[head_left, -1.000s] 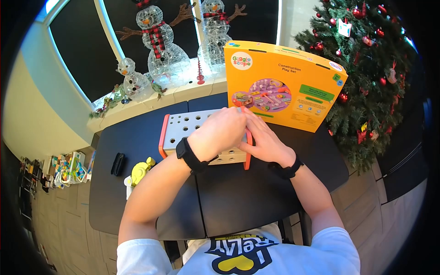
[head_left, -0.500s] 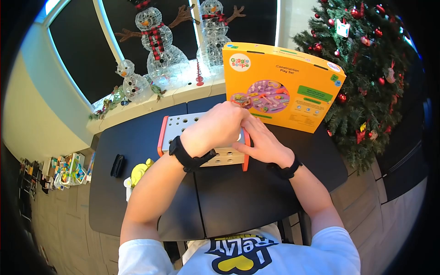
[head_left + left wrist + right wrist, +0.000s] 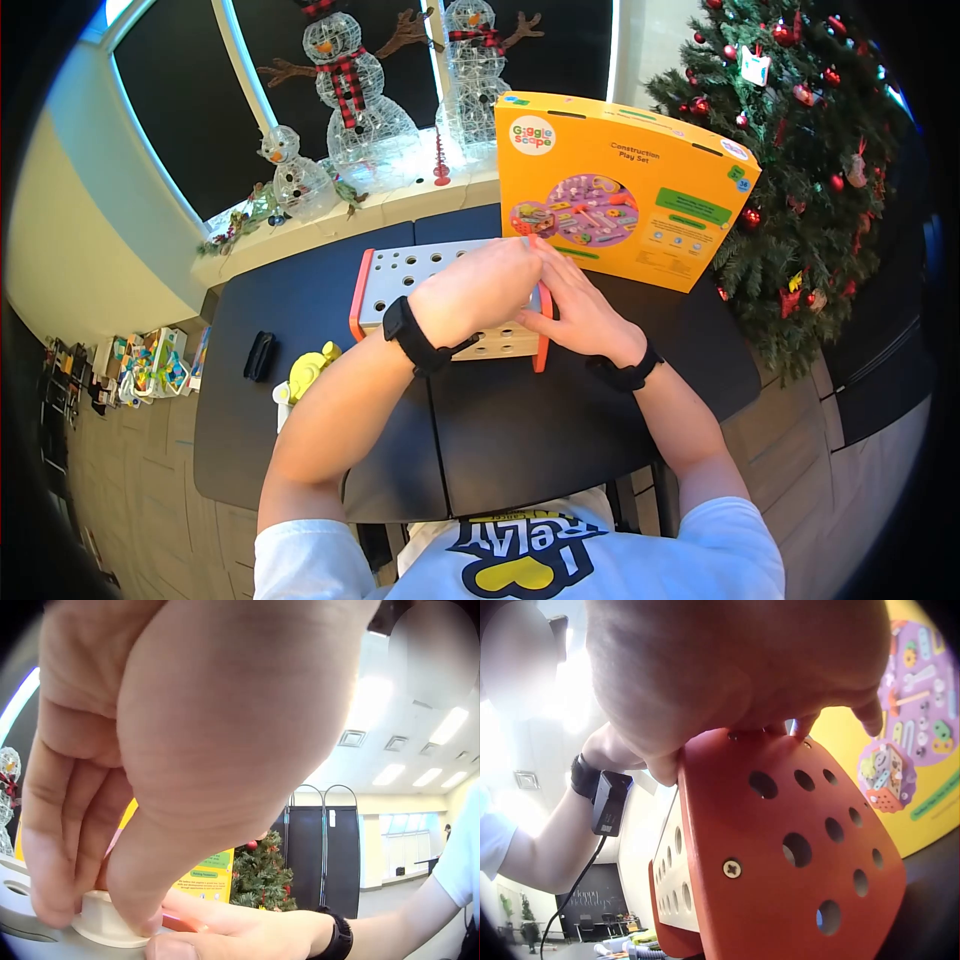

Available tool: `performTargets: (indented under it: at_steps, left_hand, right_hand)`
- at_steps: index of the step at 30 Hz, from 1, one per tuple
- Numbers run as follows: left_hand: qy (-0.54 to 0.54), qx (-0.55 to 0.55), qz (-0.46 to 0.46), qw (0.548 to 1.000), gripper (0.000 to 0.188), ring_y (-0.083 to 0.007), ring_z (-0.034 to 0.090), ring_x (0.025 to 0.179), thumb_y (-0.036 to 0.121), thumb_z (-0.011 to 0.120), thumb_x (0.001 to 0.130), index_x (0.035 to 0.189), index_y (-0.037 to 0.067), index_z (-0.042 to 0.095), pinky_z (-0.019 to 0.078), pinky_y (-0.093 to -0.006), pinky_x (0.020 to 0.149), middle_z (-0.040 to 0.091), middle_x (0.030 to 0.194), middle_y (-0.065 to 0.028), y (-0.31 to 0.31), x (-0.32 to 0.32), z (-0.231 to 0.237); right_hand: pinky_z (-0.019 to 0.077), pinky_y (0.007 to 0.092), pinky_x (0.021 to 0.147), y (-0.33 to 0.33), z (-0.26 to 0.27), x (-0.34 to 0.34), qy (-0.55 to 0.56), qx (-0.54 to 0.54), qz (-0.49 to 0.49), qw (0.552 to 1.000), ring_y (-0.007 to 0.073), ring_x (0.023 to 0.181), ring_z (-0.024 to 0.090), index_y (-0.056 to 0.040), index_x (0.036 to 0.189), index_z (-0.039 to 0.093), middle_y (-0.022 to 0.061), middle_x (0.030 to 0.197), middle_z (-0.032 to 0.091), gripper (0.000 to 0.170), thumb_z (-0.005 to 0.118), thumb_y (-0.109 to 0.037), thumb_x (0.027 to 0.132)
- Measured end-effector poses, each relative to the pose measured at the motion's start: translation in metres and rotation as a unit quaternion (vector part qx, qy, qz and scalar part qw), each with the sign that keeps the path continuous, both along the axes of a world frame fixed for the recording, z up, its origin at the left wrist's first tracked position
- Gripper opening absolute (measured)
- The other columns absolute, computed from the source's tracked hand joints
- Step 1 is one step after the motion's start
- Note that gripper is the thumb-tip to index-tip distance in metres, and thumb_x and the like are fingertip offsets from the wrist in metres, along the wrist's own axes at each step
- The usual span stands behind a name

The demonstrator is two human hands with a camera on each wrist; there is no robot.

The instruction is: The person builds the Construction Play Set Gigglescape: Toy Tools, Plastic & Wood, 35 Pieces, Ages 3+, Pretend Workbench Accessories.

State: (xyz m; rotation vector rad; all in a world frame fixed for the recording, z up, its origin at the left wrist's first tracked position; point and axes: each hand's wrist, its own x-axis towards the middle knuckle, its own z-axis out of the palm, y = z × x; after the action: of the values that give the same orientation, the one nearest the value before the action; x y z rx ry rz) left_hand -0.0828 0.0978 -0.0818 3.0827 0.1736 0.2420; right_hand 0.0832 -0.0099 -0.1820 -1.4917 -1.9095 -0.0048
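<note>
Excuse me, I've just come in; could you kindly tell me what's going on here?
A person is working with both hands on a toy workbench on a dark table. The left hand pinches a cream-coloured piece at its grey top, while the right hand rests over the top edge of its red end panel. An orange "Construction Play Set" box stands behind. A yellow-green toy lies to the person's left.
</note>
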Motion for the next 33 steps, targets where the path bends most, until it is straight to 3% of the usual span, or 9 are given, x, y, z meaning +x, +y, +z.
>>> performTargets:
  at_steps: [10, 16, 19, 25, 27, 33]
  left_hand:
    - [0.008, -0.024, 0.008, 1.000, 0.019, -0.0438, 0.069, 0.090, 0.012, 0.076, 0.083, 0.088, -0.005, 0.071, 0.0561, -0.0482, 0.084, 0.071, 0.090, -0.0246, -0.006, -0.006, 0.002]
    - [0.028, -0.098, -0.001, 0.995, 0.043, -0.0395, 0.071, 0.096, 0.018, 0.087, 0.074, 0.110, -0.002, 0.073, 0.0575, -0.0445, 0.085, 0.073, 0.102, -0.0190, 0.006, -0.041, 0.014]
    - [0.064, -0.086, 0.107, 0.988, 0.053, -0.0367, 0.068, 0.108, 0.018, 0.091, 0.070, 0.117, 0.001, 0.073, 0.0560, -0.0428, 0.094, 0.072, 0.118, -0.0167, 0.009, -0.068, 0.025]
    - [0.051, -0.015, 0.138, 0.989, 0.053, -0.0368, 0.059, 0.126, 0.015, 0.088, 0.070, 0.120, 0.004, 0.074, 0.0469, -0.0433, 0.110, 0.068, 0.134, -0.0142, 0.043, -0.130, 0.006]
    - [0.010, -0.050, 0.147, 0.988, 0.049, -0.0370, 0.060, 0.126, 0.012, 0.084, 0.073, 0.121, 0.005, 0.074, 0.0477, -0.0439, 0.110, 0.068, 0.135, -0.0151, 0.048, -0.148, 0.000]
    - [-0.088, -0.028, 0.153, 0.984, 0.043, -0.0350, 0.059, 0.129, 0.011, 0.078, 0.084, 0.127, 0.006, 0.072, 0.0491, -0.0425, 0.110, 0.066, 0.137, -0.0153, 0.059, -0.182, -0.033]
  right_hand:
    - [0.0222, 0.0635, 0.124, -0.016, 0.011, 0.003, -0.037, -0.047, -0.011, 0.998, 0.0357, 0.158, 0.024, -0.0078, 0.157, 0.039, 0.0169, 0.166, 0.034, 0.099, 0.082, -0.053, 0.080]
    - [0.0261, 0.0570, 0.125, -0.015, 0.019, 0.019, -0.084, -0.051, 0.047, 0.994, 0.0334, 0.157, 0.029, -0.0077, 0.155, 0.044, 0.0157, 0.164, 0.038, 0.099, 0.086, -0.052, 0.077]
    - [0.0311, 0.0515, 0.124, -0.013, 0.019, 0.021, -0.061, -0.029, 0.062, 0.996, 0.0360, 0.152, 0.036, -0.0074, 0.151, 0.049, 0.0151, 0.160, 0.044, 0.102, 0.092, -0.053, 0.071]
    - [0.0387, 0.0472, 0.120, -0.016, 0.024, 0.016, -0.073, 0.016, 0.045, 0.996, 0.0346, 0.148, 0.044, -0.0067, 0.143, 0.059, 0.0159, 0.152, 0.054, 0.095, 0.093, -0.052, 0.066]
    - [0.0415, 0.0464, 0.118, -0.014, 0.021, 0.012, -0.077, 0.037, 0.029, 0.996, 0.0355, 0.146, 0.047, -0.0068, 0.140, 0.062, 0.0170, 0.149, 0.056, 0.094, 0.095, -0.049, 0.062]
    - [0.0366, 0.0460, 0.123, -0.013, 0.013, -0.004, -0.037, -0.006, 0.000, 0.999, 0.0335, 0.152, 0.039, -0.0068, 0.144, 0.059, 0.0129, 0.155, 0.051, 0.094, 0.097, -0.041, 0.064]
